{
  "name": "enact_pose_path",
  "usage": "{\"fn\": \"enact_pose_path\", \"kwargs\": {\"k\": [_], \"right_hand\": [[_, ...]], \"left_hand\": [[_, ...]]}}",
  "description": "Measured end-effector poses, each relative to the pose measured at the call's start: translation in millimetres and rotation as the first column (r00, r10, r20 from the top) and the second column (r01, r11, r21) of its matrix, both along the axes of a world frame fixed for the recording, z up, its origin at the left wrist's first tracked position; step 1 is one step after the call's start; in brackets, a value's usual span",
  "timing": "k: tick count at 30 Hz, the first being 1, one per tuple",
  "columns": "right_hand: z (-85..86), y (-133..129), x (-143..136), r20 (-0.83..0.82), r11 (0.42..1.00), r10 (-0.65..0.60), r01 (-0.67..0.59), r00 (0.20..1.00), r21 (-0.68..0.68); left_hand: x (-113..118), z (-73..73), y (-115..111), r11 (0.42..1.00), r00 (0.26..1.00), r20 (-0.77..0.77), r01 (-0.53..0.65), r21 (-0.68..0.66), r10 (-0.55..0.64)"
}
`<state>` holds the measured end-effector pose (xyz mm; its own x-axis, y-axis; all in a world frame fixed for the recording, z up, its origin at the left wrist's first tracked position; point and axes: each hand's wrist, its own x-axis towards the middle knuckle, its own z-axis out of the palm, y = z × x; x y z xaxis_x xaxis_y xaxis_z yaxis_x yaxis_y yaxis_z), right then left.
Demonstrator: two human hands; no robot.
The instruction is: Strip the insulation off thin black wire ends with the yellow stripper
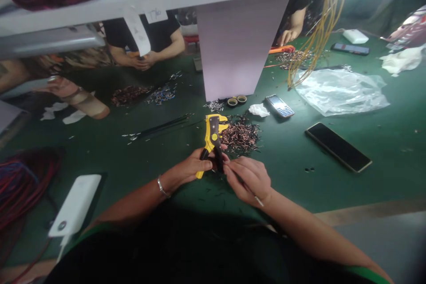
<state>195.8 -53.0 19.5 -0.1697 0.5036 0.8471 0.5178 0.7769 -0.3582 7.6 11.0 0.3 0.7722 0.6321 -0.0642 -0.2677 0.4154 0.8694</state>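
Observation:
My left hand (196, 165) is wrapped round the handles of a yellow and black wire stripper (213, 135), whose jaws point up and to the right. Close beside the handles, my right hand (249, 179) is closed in a pinch. A thin piece with a pale end (258, 201) sticks out below that hand; what lies between its fingertips is too small to make out. Just beyond the stripper is a heap of short copper-coloured and dark wire pieces (241, 135). To the left lie several black wires (163, 128) with silvery ends.
A black phone (338, 146), a keypad phone (280, 106) and a clear plastic bag (342, 91) lie to the right. A white power bank (76, 204) and red cables (25, 191) are at left. A pale upright panel (244, 49) stands ahead; co-workers' hands (143, 60) are beyond.

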Motion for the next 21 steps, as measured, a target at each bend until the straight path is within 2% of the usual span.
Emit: {"fn": "enact_pose_path", "kwargs": {"k": [3,9,13,14,16,17,19,21], "right_hand": [[-9.0,0,-8,0.093,0.997,0.051,-0.055,0.994,0.049],[-19.5,-3,-15,0.155,0.998,0.062,-0.067,0.986,0.023],[-18.8,-10,-5,0.226,0.991,0.120,-0.103,0.967,-0.088],[-18.7,-11,-2,0.200,0.989,0.105,-0.082,0.974,-0.120],[-18.4,-12,5,0.090,0.980,0.000,0.018,0.996,-0.200],[-18.1,-11,8,0.028,0.961,-0.077,0.082,0.997,-0.263],[-16.6,-6,10,-0.072,0.884,-0.225,0.173,0.972,-0.435],[-13.5,-1,8,-0.134,0.779,-0.305,0.166,0.943,-0.604]], "left_hand": [[0,0.7,-5,1.000,0.999,-0.042,-0.002,-0.020,0.001],[3,5.2,-12,0.991,0.992,-0.101,-0.087,-0.103,0.076],[3,6.0,-10,0.987,0.989,-0.096,-0.123,-0.099,0.114],[3,6.1,-9,0.987,0.988,-0.094,-0.131,-0.097,0.122],[3,6.6,-9,0.988,0.989,-0.084,-0.127,-0.090,0.120],[3,6.9,-9,0.990,0.992,-0.073,-0.112,-0.088,0.106],[3,7.3,-10,0.994,0.997,-0.046,-0.069,-0.089,0.065],[3,7.5,-11,0.995,0.999,-0.026,-0.040,-0.092,0.038]]}}
